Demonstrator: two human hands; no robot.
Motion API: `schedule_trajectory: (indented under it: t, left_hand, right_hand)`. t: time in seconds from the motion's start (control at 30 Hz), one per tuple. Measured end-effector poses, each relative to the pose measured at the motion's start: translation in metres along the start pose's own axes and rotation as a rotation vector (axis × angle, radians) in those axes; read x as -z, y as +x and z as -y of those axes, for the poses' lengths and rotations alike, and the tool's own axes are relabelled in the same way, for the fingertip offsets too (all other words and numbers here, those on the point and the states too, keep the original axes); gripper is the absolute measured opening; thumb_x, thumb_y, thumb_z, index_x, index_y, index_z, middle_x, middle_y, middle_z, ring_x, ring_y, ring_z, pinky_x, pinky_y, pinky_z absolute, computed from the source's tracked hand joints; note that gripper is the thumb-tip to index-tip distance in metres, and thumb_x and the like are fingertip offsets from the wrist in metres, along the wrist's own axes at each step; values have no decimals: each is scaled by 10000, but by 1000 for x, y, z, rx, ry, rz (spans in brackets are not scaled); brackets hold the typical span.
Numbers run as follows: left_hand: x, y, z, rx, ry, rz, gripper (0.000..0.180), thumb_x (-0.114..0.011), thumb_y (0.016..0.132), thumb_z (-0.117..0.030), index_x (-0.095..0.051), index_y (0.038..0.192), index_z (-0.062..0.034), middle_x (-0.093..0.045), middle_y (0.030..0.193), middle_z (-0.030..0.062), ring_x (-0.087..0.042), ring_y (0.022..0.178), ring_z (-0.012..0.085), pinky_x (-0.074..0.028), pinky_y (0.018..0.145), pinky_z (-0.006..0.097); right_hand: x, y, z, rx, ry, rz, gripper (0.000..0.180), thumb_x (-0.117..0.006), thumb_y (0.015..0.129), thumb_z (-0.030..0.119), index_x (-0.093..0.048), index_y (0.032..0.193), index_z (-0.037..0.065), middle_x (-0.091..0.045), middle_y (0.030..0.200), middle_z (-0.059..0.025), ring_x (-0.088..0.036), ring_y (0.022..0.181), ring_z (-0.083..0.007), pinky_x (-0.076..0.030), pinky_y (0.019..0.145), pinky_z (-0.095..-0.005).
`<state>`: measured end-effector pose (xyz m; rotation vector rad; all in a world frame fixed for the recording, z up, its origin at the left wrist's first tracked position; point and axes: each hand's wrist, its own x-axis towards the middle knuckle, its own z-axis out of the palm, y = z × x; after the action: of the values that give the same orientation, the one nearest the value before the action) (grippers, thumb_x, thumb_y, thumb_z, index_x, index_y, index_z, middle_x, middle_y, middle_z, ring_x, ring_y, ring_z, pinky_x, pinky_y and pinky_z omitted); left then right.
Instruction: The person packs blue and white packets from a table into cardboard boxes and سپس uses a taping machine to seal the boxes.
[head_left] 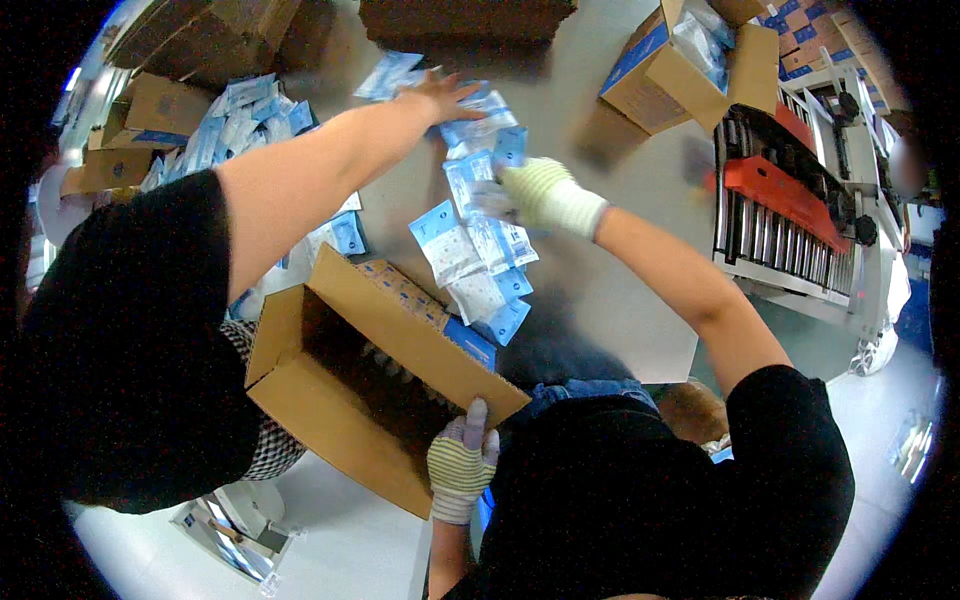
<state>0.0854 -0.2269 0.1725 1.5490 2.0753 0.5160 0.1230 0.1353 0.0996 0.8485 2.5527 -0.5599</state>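
My left hand [462, 468], in a striped knit glove, grips the near right corner of an open cardboard box [350, 455]. The box tilts at the near table edge, its inside dark, with some pale shapes that I cannot make out. My right hand [545, 195], gloved too, reaches over a row of blue-and-white packets [445, 245] on the table. Its fingers are blurred against the packets, so whether they hold one is unclear. A co-worker's bare hand [445, 97] comes from the left and lies with spread fingers at the far end of that row.
More packets [240, 125] are heaped at the left beside open cartons [165, 105]. An open carton with packets [670, 75] stands at the far right of the grey table [620, 290]. Beyond the table's right edge is a roller conveyor with a red part [785, 200]. The co-worker's sleeve [130, 300] fills the left.
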Motion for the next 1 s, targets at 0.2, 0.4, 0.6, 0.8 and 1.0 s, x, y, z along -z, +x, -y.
schedule_trajectory:
  t: [0.2, 0.4, 0.6, 0.8, 1.0]
  left_hand:
    - [-3, 5, 0, -35, -24, -35, 672, -628, 745, -64, -312, 1337, -61, -525, 705, 157, -523, 601, 337, -445, 545, 445]
    - [-4, 9, 1, -32, -53, -76, 700, -636, 739, -68, -286, 1344, -27, -531, 729, 175, -520, 609, 358, -443, 564, 452]
    - [-3, 7, 0, -6, -38, -81, 675, -622, 759, -104, -306, 1352, -39, -532, 734, 178, -518, 606, 361, -445, 565, 452]
    - [1, 5, -1, -3, -42, -27, 731, -624, 749, -82, -263, 1384, -75, -525, 697, 156, -521, 596, 345, -439, 545, 446]
    - [-1, 8, -1, -44, -66, -93, 748, -642, 720, -43, -276, 1372, -73, -527, 692, 151, -521, 579, 339, -437, 536, 436]
  right_hand:
    - [-73, -58, -77, -61, -255, 232, 458, -723, 652, 320, -625, 1044, 104, -590, 1108, -118, -534, 1060, -295, -447, 871, -413]
    - [-57, -4, -25, 771, -508, -205, 346, -580, 783, 351, -627, 1054, 141, -589, 1143, -91, -507, 1115, -279, -356, 990, -398]
    - [-94, 54, -7, 1001, -672, -561, 242, -599, 731, 222, -667, 921, 88, -573, 1156, -68, -512, 1127, -223, -339, 1016, -403]
    - [-43, -22, -32, 588, -516, 295, 396, -547, 813, 180, -524, 1207, 144, -635, 989, -107, -599, 966, -266, -482, 780, -409]
    - [-97, -88, -36, 277, -64, -66, 601, -655, 746, 250, -428, 1274, 76, -612, 1023, -135, -586, 956, -322, -467, 799, -422]
